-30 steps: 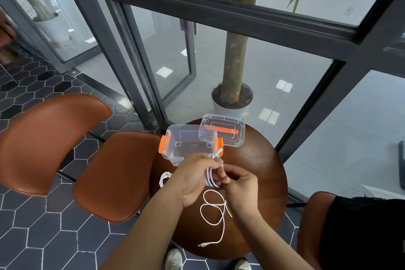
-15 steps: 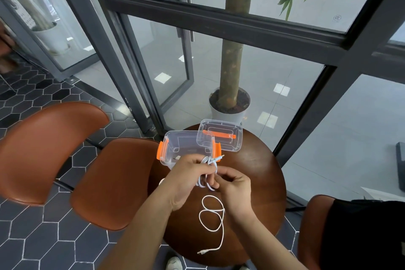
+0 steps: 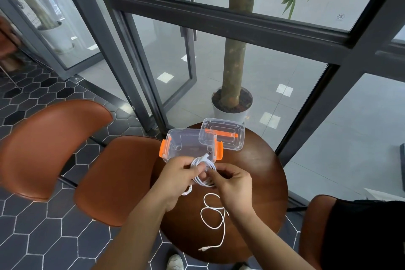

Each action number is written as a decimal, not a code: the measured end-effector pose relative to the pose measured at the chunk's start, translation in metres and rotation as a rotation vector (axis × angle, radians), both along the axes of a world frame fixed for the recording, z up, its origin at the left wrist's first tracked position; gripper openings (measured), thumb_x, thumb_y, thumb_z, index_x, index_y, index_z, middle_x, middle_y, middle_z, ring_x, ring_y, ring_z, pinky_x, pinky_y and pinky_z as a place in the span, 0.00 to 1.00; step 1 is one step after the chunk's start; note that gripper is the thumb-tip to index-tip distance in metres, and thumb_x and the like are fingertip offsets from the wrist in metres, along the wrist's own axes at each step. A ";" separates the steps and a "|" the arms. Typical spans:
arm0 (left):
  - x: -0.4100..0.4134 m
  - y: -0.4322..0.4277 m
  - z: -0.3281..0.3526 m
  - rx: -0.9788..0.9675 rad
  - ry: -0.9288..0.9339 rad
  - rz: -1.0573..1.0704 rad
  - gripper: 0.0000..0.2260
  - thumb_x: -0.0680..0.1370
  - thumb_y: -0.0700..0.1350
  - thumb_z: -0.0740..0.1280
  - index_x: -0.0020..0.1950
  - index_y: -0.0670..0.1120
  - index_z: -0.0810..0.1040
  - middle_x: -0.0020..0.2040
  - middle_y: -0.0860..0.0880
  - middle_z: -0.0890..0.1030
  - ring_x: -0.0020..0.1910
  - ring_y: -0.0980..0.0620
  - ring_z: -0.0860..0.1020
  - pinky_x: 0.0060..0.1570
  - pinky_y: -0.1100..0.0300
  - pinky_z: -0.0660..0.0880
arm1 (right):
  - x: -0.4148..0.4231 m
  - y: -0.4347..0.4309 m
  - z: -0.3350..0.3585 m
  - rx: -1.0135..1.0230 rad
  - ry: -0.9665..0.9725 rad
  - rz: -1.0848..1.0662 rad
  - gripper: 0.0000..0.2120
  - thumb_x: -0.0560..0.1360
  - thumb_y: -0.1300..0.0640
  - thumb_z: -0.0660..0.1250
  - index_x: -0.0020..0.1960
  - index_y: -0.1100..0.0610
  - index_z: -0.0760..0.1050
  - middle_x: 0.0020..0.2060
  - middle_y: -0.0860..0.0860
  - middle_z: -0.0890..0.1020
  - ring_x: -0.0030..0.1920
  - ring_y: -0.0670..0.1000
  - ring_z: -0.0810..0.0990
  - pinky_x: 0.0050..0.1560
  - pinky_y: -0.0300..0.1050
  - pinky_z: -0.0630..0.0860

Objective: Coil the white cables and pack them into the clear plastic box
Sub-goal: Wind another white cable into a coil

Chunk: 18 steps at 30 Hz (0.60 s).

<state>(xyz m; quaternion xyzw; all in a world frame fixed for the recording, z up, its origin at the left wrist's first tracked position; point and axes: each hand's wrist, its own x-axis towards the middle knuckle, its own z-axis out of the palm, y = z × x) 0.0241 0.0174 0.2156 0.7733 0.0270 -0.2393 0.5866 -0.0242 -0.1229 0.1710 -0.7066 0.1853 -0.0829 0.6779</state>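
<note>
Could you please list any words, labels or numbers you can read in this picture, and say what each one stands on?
"CCC", as far as it can be made out: a small etched mark on the window pane, upper right. The line beneath it is too small to read.
Panel behind the left glass: marks too blurred to read.
Box, lid, cable: no text visible.
</note>
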 end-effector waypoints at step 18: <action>-0.017 0.002 -0.003 -0.097 0.007 0.054 0.10 0.80 0.34 0.66 0.54 0.44 0.85 0.44 0.41 0.87 0.44 0.46 0.86 0.40 0.56 0.83 | -0.007 -0.032 0.006 0.493 0.168 0.324 0.13 0.76 0.58 0.73 0.54 0.68 0.82 0.48 0.70 0.84 0.43 0.62 0.83 0.42 0.48 0.79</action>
